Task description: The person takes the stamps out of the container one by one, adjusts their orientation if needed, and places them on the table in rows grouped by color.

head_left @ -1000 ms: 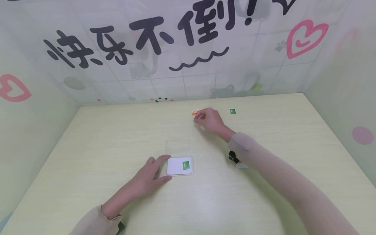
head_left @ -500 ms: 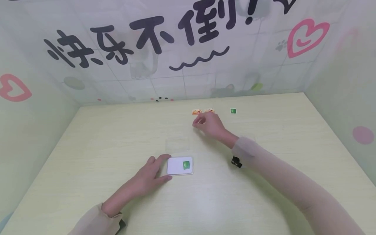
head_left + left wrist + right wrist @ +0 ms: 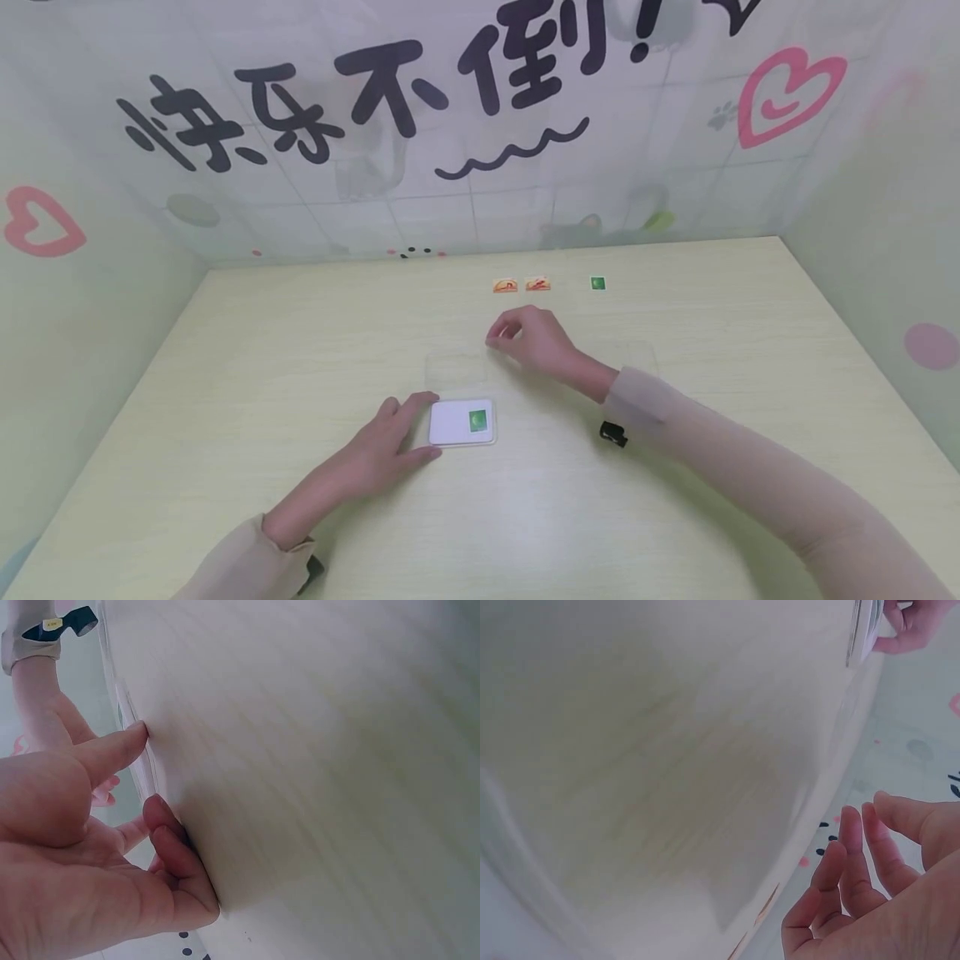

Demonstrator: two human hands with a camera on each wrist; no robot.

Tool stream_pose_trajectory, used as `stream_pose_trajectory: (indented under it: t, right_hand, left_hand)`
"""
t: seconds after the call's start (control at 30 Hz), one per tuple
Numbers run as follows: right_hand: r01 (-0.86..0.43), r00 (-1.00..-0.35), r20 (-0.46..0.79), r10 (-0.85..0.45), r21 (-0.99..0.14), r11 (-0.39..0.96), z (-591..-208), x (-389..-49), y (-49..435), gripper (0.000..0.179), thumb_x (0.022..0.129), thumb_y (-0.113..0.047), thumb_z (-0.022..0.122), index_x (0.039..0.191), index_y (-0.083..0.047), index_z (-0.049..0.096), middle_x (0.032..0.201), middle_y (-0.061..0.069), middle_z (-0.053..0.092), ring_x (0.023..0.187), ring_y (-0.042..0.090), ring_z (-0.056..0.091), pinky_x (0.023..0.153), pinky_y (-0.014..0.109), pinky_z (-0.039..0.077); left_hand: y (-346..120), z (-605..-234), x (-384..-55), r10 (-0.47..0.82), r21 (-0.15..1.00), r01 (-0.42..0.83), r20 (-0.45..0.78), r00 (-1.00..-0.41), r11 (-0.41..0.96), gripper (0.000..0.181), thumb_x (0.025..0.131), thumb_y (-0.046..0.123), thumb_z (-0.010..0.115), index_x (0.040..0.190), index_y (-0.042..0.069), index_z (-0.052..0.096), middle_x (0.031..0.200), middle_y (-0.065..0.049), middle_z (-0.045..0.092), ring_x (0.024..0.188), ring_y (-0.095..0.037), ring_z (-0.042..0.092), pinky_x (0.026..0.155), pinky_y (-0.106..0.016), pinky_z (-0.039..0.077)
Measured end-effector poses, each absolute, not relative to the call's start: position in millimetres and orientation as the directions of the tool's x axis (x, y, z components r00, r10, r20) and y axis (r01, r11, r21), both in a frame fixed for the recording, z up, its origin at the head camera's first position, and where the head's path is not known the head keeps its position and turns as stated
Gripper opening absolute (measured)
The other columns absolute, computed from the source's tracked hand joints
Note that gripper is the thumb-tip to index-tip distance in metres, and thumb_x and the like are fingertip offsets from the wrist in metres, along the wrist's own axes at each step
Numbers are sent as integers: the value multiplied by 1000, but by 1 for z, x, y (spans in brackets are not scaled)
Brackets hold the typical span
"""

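Observation:
My left hand [image 3: 371,454] holds a flat white case [image 3: 450,422] with a clear rim by its left end, thumb at the near corner and index finger at the far one. On the case's right part sits a green square sticker [image 3: 477,421]. In the left wrist view the thumb and fingers [image 3: 112,750] lie right at the case's edge, down at the tabletop. My right hand [image 3: 536,342] hovers between the case and the stickers at the back, thumb tip close to the index tip. Nothing shows between those tips in the right wrist view, where the other fingers [image 3: 855,859] are loosely bent.
At the back of the pale wooden table [image 3: 315,350] lie two orange stickers, one left [image 3: 506,286] and one right [image 3: 537,284], plus another green sticker [image 3: 597,283]. A clear sheet [image 3: 455,368] lies behind the case; a second clear sheet [image 3: 637,357] is beside the right forearm. Printed walls surround the table.
My right hand has drawn back from the orange stickers toward the person, uncovering both of them. My left hand and the case have stayed in place.

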State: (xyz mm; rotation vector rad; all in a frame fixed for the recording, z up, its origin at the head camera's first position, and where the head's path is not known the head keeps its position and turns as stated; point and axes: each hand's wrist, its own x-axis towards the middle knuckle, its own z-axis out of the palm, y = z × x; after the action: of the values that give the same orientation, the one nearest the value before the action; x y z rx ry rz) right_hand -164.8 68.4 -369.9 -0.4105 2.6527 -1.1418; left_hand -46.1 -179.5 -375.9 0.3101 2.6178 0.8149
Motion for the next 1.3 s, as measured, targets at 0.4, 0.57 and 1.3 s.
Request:
stream_pose_trajectory:
  t: [0.4, 0.57, 1.3]
  right_hand:
    - [-174, -911, -125, -392, -746, 642, -369, -143, 67, 9, 99, -15, 76, 105, -10, 81, 97, 3, 73, 82, 17, 59, 66, 26, 46]
    - [-184, -902, -124, -413, -756, 628, -371, -137, 69, 8, 98, -14, 76, 104, -10, 80, 93, 2, 72, 79, 17, 58, 65, 25, 46]
    - [-209, -868, -110, -485, -804, 557, -378, -121, 79, 7, 96, -8, 77, 102, -7, 80, 88, -1, 74, 77, 14, 58, 71, 25, 48]
  left_hand:
    - [-180, -375, -46, 318, 588, 92, -294, -901, 804, 66, 99, 23, 76, 156, 18, 43, 100, -11, 44, 77, -21, 41, 63, -33, 37]
    - [-181, -375, -47, 321, 598, 84, -302, -898, 797, 66, 98, 24, 76, 156, 18, 43, 100, -11, 44, 78, -22, 41, 65, -34, 37]
    - [-180, -375, -52, 314, 654, 53, -289, -904, 755, 61, 97, 21, 78, 148, 10, 48, 93, -10, 43, 83, -23, 40, 69, -36, 35]
